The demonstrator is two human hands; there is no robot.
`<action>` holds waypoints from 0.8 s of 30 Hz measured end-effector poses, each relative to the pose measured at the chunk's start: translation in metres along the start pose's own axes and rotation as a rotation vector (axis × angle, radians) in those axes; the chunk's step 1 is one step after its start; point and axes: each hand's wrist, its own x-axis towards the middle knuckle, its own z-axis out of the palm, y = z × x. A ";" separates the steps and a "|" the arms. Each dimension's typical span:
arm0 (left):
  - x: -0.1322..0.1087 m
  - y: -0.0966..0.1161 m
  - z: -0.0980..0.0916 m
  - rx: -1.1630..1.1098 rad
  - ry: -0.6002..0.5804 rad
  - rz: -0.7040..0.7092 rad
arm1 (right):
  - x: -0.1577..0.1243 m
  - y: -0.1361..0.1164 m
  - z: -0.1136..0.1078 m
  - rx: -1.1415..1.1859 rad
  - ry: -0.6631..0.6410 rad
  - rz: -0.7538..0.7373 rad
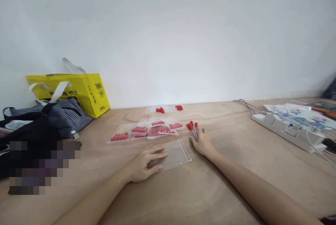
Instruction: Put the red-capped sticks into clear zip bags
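Head | left grip wide over pouch | right grip holds droppers | yellow bag: QR code

Red, clear and bright yellow over a light brown, wood-grained surface
The loose droppers have clear stems and red bulbs; the flat zip bag is clear with a reddish line along its seal; the bagged droppers repeat the red; the wall is pale grey-white; the shopping bag is yellow with black print and white handles, the fabric bag dark with thin white stripes, the power strip white.
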 end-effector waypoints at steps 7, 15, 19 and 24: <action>0.011 0.009 0.006 -0.055 0.118 0.006 | -0.029 -0.001 -0.027 0.311 -0.166 -0.335; 0.024 0.033 0.018 0.040 0.036 -0.057 | -0.039 -0.009 -0.039 0.391 -0.320 -0.541; 0.020 0.029 0.018 0.052 0.044 -0.040 | -0.039 -0.010 -0.042 0.427 -0.335 -0.597; 0.016 0.026 0.016 0.057 0.020 -0.034 | -0.039 -0.009 -0.042 0.481 -0.348 -0.673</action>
